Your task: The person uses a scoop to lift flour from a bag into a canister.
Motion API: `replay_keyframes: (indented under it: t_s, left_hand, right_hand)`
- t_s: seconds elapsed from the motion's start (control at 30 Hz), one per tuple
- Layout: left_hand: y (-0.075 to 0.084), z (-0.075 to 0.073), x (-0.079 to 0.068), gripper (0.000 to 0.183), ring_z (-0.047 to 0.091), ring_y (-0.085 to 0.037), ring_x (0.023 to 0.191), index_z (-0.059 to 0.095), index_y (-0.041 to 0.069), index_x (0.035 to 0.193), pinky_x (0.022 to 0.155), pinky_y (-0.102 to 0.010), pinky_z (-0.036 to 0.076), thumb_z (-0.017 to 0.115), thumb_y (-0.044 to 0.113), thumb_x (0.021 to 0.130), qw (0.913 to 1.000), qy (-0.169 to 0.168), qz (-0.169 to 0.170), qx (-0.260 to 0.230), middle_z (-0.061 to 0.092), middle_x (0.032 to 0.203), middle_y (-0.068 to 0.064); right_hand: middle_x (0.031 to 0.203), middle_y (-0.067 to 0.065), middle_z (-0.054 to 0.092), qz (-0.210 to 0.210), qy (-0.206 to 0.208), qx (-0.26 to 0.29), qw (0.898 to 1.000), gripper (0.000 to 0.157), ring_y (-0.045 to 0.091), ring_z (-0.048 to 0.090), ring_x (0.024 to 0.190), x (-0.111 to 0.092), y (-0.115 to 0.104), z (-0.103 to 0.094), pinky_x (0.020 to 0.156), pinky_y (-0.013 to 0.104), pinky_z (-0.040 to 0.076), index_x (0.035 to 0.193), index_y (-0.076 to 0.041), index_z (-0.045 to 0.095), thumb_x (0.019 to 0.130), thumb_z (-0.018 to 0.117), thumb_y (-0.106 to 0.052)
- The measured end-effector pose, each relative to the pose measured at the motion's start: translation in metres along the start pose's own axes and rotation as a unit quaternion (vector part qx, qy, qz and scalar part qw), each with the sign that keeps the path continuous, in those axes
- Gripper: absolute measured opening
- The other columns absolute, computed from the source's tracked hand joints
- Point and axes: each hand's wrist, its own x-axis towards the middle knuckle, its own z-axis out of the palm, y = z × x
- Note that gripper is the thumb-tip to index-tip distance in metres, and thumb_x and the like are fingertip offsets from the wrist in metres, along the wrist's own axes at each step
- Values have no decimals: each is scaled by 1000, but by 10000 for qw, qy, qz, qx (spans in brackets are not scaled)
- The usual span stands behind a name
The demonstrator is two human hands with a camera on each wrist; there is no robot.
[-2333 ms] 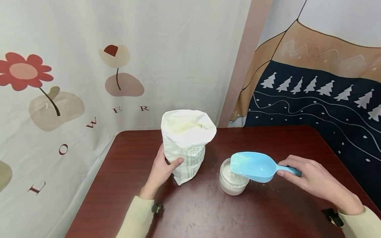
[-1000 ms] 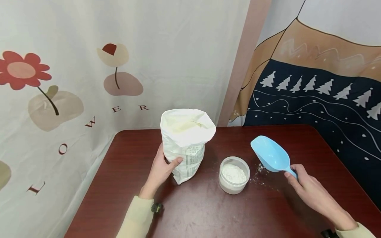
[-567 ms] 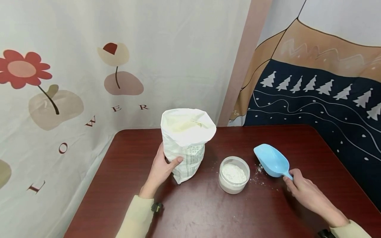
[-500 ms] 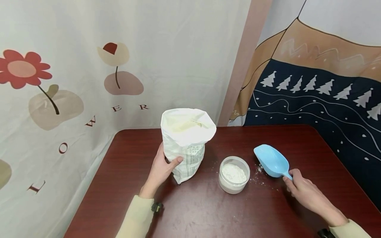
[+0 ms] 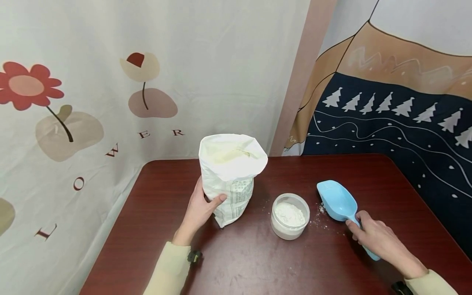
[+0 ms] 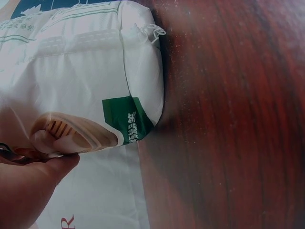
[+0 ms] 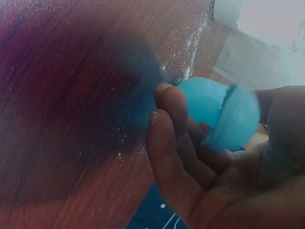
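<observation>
My left hand point(image 5: 199, 211) grips the side of a white flour bag point(image 5: 236, 192), thumb across its front. The bag's top is wide open, with pale powder inside. In the left wrist view its lower side point(image 6: 86, 76) shows green print and a basket picture. A clear round jar point(image 5: 287, 233) with white powder stands right of the bag. My right hand point(image 5: 380, 237) pinches the handle of a light blue scoop point(image 5: 337, 200) between thumb and fingers. The scoop's bowl is low over the table, hollow side up, with no powder heap in it. The right wrist view shows the handle end point(image 7: 238, 119) near the palm.
Spilled white powder point(image 5: 322, 209) lies on the dark red-brown table point(image 5: 258, 262) beside the scoop and right of the jar. Printed curtains point(image 5: 228, 73) hang behind the table and at both sides.
The scoop has left the jar's mouth, moved right and lowered to the table beside it. My right hand has loosened along the handle, whose end now shows. The left hand and bag stay put.
</observation>
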Motion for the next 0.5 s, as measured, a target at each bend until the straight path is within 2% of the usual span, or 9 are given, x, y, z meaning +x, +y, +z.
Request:
replay_keyframes:
  t_s: [0.17,0.3,0.43,0.5]
  left_hand:
    - [0,-1,0,98,46,-28,138,32,16,160,114,-53,35,84,50,85,10000,-11,72,-56,44,153,-8]
    - [0,-1,0,97,46,-27,138,33,16,160,113,-52,35,84,49,85,10000,-4,63,-60,46,152,-7]
    - [2,-2,0,98,45,-26,139,31,18,161,114,-51,35,84,48,85,10000,-49,10,-80,45,153,-7]
    - [2,-4,-1,100,41,-26,143,27,20,163,115,-51,34,84,48,86,9999,-79,-53,-115,40,158,-7]
  right_hand:
    - [72,6,48,179,-44,-318,9993,41,19,49,61,1,-2,0,53,36,42,109,2,52,104,59,-37]
    - [72,6,48,280,-75,-353,9990,44,18,49,60,1,-4,0,53,36,43,111,4,53,102,61,-39]
    - [76,7,55,347,-77,-448,9984,64,19,52,63,-2,-2,-5,54,36,44,117,10,54,102,59,-51]
    - [84,9,62,332,73,-537,9980,74,20,57,68,-4,-1,-11,57,37,47,121,12,55,101,56,-59]
